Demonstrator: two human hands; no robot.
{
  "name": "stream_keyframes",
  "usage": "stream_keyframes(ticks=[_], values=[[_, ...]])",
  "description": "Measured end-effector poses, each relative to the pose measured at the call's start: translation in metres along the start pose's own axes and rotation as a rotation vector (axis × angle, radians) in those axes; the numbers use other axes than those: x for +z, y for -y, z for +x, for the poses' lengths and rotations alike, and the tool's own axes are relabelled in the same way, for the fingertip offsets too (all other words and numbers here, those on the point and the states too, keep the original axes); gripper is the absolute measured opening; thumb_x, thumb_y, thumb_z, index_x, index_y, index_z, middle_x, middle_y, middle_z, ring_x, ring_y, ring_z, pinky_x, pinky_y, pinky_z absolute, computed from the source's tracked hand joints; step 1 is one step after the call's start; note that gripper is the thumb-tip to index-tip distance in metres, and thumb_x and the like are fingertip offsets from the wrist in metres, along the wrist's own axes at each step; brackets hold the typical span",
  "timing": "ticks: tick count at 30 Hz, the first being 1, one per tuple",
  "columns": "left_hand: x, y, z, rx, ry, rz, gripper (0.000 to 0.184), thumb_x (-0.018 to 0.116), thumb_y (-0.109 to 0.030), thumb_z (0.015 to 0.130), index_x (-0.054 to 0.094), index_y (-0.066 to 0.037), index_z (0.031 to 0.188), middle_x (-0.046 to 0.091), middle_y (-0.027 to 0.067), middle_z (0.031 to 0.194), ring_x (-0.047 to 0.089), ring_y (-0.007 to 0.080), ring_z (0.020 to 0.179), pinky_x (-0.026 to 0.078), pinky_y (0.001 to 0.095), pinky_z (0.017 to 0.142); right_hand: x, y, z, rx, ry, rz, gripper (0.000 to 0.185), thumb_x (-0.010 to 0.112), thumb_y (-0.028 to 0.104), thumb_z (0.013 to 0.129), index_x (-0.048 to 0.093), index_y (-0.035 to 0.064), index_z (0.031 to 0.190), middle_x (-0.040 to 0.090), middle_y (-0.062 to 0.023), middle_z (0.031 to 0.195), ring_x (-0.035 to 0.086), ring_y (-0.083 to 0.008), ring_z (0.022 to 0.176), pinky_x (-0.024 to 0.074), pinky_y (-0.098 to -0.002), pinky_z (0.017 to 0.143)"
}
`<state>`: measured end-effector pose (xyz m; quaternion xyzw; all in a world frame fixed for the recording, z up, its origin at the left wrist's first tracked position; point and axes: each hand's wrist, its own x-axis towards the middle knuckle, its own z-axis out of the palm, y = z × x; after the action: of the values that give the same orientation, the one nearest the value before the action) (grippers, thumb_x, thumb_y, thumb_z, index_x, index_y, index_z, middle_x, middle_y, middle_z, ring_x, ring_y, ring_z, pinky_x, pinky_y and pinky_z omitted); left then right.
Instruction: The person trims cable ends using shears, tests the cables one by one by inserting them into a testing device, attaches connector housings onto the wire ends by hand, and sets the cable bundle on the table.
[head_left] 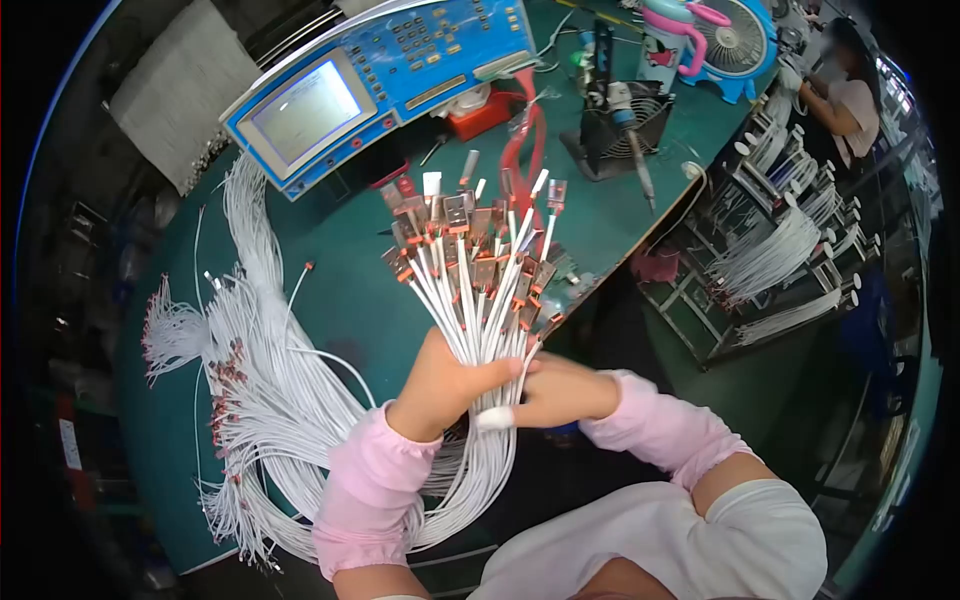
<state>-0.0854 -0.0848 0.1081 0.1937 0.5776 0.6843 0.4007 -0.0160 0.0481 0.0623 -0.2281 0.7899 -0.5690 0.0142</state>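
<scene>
Upright in front of me stands a bundle of white USB cables [478, 330], with its bare metal plugs and orange-red ends fanned out at the top. My left hand [445, 385] is closed around the bundle, thumb across the front. From the right, my right hand [560, 392] wraps the same cables just below, a white cover on its thumb; its fingers are partly hidden and slightly blurred. Below both hands the cables bend down and left. Beside my left forearm lies a large heap of white cables [290, 400] on the green table [330, 260].
A blue tester with a screen [310, 110] stands at the back. Behind the plugs are red cables [530, 140], a soldering iron [635, 150], a cup [660, 50] and a small fan [730, 40]. Right of the table edge, a rack [705, 340] holds cables, near another person [845, 100].
</scene>
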Motion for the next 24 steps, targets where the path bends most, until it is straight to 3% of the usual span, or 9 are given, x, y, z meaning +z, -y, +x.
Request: stream_keyframes(ticks=[1, 3, 4, 5, 7, 10, 15, 22, 24], values=[[-0.003, 0.006, -0.003, 0.079, -0.084, -0.026, 0.037, 0.064, -0.001, 0.067, 0.050, 0.003, 0.102, 0.059, 0.0082, 0.085, 0.058, 0.0163, 0.078, 0.047, 0.0278, 0.071, -0.008, -0.007, 0.000, 0.055, 0.085, -0.165, 0.029, 0.065, 0.026, 0.074, 0.058, 0.0000, 0.086, 0.060, -0.0099, 0.073, 0.058, -0.0165, 0.068, 0.0456, -0.0294, 0.064], [-0.010, 0.002, -0.005, 0.076, -0.169, -0.150, 0.042, 0.061, 0.004, 0.065, 0.048, 0.003, 0.105, 0.057, 0.0086, 0.091, 0.057, 0.0173, 0.083, 0.047, 0.0285, 0.073, -0.021, 0.004, 0.003, 0.220, -0.103, 0.159, 0.027, 0.065, 0.025, 0.074, 0.057, 0.0005, 0.082, 0.060, -0.0066, 0.067, 0.057, -0.0110, 0.059, 0.0438, -0.0252, 0.054], [-0.016, 0.001, -0.003, 0.038, -0.189, -0.163, 0.051, 0.060, 0.005, 0.062, 0.044, 0.003, 0.110, 0.055, 0.0106, 0.096, 0.056, 0.0197, 0.088, 0.047, 0.0300, 0.076, -0.030, 0.004, 0.006, 0.230, -0.168, 0.023, 0.024, 0.065, 0.021, 0.075, 0.056, 0.0002, 0.083, 0.058, -0.0025, 0.066, 0.052, -0.0039, 0.058, 0.0399, -0.0199, 0.050], [-0.018, -0.004, -0.003, 0.016, -0.204, -0.175, 0.049, 0.059, 0.006, 0.062, 0.045, 0.003, 0.109, 0.056, 0.0103, 0.096, 0.056, 0.0183, 0.085, 0.047, 0.0288, 0.073, -0.031, 0.012, 0.014, 0.208, -0.320, 0.283, 0.019, 0.064, 0.014, 0.075, 0.055, -0.0003, 0.083, 0.056, 0.0004, 0.065, 0.049, -0.0019, 0.057, 0.0383, -0.0186, 0.049], [-0.020, -0.004, 0.000, 0.014, -0.208, -0.230, 0.046, 0.059, 0.005, 0.063, 0.047, 0.003, 0.107, 0.057, 0.0102, 0.094, 0.056, 0.0180, 0.083, 0.047, 0.0288, 0.072, -0.032, 0.020, 0.028, 0.291, -0.395, 0.436, 0.013, 0.062, 0.007, 0.075, 0.054, 0.0000, 0.082, 0.058, -0.0011, 0.071, 0.053, -0.0050, 0.062, 0.0420, -0.0185, 0.054], [-0.016, -0.006, 0.001, 0.028, -0.246, -0.258, 0.041, 0.060, 0.005, 0.064, 0.050, 0.004, 0.103, 0.058, 0.0103, 0.091, 0.057, 0.0178, 0.078, 0.047, 0.0287, 0.070, -0.025, 0.009, 0.036, 0.168, -0.405, 0.269, 0.012, 0.060, 0.005, 0.076, 0.055, -0.0003, 0.085, 0.059, -0.0016, 0.074, 0.054, -0.0053, 0.063, 0.0419, -0.0181, 0.054], [-0.014, -0.002, 0.003, 0.045, -0.305, -0.275, 0.035, 0.060, 0.003, 0.067, 0.051, 0.005, 0.101, 0.059, 0.0108, 0.086, 0.059, 0.0179, 0.071, 0.049, 0.0282, 0.065, -0.027, 0.018, 0.037, 0.279, -0.485, 0.603, 0.010, 0.059, 0.004, 0.076, 0.054, -0.0008, 0.083, 0.057, -0.0010, 0.069, 0.055, -0.0059, 0.061, 0.0437, -0.0185, 0.053], [-0.016, 0.004, 0.003, 0.022, -0.321, -0.235, 0.033, 0.057, 0.007, 0.070, 0.052, 0.004, 0.103, 0.059, 0.0099, 0.090, 0.058, 0.0161, 0.078, 0.047, 0.0278, 0.069, -0.026, 0.005, 0.033, 0.235, -0.460, 0.631, 0.017, 0.061, 0.002, 0.074, 0.055, 0.0003, 0.090, 0.059, -0.0018, 0.081, 0.055, -0.0056, 0.070, 0.0436, -0.0189, 0.060], [-0.014, 0.004, 0.003, 0.044, -0.335, -0.247, 0.033, 0.057, 0.007, 0.070, 0.052, 0.004, 0.102, 0.059, 0.0096, 0.089, 0.057, 0.0157, 0.077, 0.047, 0.0276, 0.068, -0.029, 0.009, 0.034, 0.246, -0.501, 0.463, 0.019, 0.061, -0.001, 0.073, 0.055, -0.0005, 0.090, 0.059, -0.0028, 0.084, 0.055, -0.0066, 0.074, 0.0442, -0.0201, 0.064]])
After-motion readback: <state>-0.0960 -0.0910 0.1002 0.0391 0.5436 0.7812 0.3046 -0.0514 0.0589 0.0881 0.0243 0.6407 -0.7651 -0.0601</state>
